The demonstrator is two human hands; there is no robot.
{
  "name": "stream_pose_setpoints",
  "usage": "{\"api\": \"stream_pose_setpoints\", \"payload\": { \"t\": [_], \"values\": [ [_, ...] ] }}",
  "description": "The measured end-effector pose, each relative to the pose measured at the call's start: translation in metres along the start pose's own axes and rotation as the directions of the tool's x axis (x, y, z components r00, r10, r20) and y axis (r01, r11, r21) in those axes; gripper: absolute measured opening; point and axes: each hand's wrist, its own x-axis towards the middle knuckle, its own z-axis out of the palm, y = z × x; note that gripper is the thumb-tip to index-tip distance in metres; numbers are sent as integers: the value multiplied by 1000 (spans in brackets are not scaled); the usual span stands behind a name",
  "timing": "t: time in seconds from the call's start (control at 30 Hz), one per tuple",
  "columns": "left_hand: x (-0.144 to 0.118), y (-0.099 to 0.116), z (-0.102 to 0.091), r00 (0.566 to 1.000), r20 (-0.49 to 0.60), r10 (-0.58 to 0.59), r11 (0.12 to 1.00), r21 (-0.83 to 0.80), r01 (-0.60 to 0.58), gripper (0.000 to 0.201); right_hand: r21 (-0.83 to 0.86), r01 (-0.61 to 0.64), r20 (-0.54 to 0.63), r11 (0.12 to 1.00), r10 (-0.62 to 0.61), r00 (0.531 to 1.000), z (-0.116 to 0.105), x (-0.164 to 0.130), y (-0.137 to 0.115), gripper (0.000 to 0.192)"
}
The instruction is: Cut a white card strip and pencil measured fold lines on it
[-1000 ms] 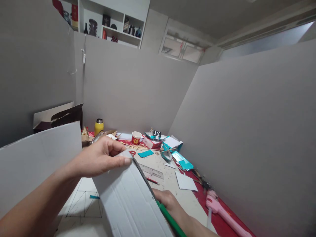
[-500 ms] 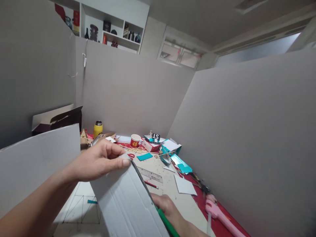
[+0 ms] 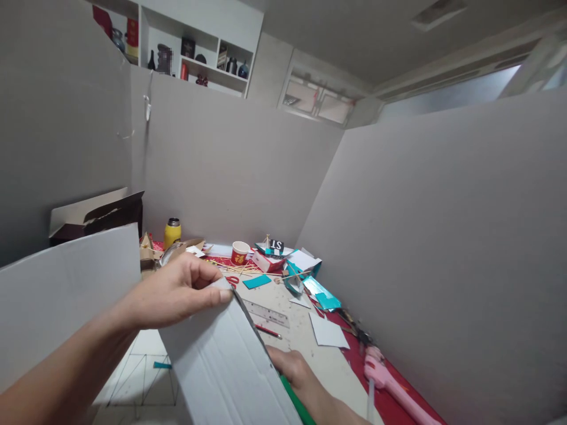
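My left hand (image 3: pixel 190 290) pinches the top corner of a folded white cardboard sheet (image 3: pixel 221 360) between thumb and fingers. The sheet slopes down toward me, creased along its length, with a dark strip along its right edge. Against that edge is my right hand (image 3: pixel 295 369), its fingers curled and partly hidden behind the cardboard. A smooth green object (image 3: pixel 296 401), possibly a handle, shows between my right hand and the sheet; its kind cannot be made out.
On the table lie a ruler (image 3: pixel 268 313), a red pencil (image 3: pixel 269 332), red-handled scissors (image 3: pixel 232 281), a teal card (image 3: pixel 257 281) and a white card (image 3: pixel 328 330). A paper cup (image 3: pixel 240 252) and yellow bottle (image 3: pixel 172 234) stand behind. A pink glue gun (image 3: pixel 390 378) lies right; a white panel (image 3: pixel 75 289) left.
The view has shifted slightly, so the background sits a little further left. Both hands keep their places on the cardboard, with little visible movement against it.
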Motion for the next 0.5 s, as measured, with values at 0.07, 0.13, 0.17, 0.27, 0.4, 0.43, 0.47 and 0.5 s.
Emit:
{"api": "stream_pose_setpoints", "payload": {
  "t": [0.07,0.13,0.17,0.27,0.4,0.43,0.47,0.5],
  "values": [
    [0,0,0,1000,0,-6,1000,-13,6,36,30,21,2,999,-21,1000,1,0,2,45],
    [0,-1,0,1000,-3,-10,1000,-13,10,36,57,42,13,997,-43,999,1,-1,3,42],
    [1,-1,0,1000,-5,-12,1000,-11,12,36,70,50,16,996,-51,999,1,-1,3,41],
    [2,-2,4,1000,7,-17,1000,-26,17,35,92,38,16,995,-39,999,1,-1,-3,41],
    [6,-4,11,997,70,-33,997,-69,38,40,53,-25,-63,998,28,998,0,-1,-18,41],
    [7,-5,12,996,82,-34,996,-74,40,40,30,-29,-86,999,31,996,0,0,-22,39],
    [7,-5,12,995,93,-35,996,-82,43,41,0,-26,-104,1000,26,994,-1,0,-25,36],
    [7,-5,12,994,103,-38,994,-96,48,40,-29,-20,-113,999,16,993,-2,0,-27,33]
  ]
}}
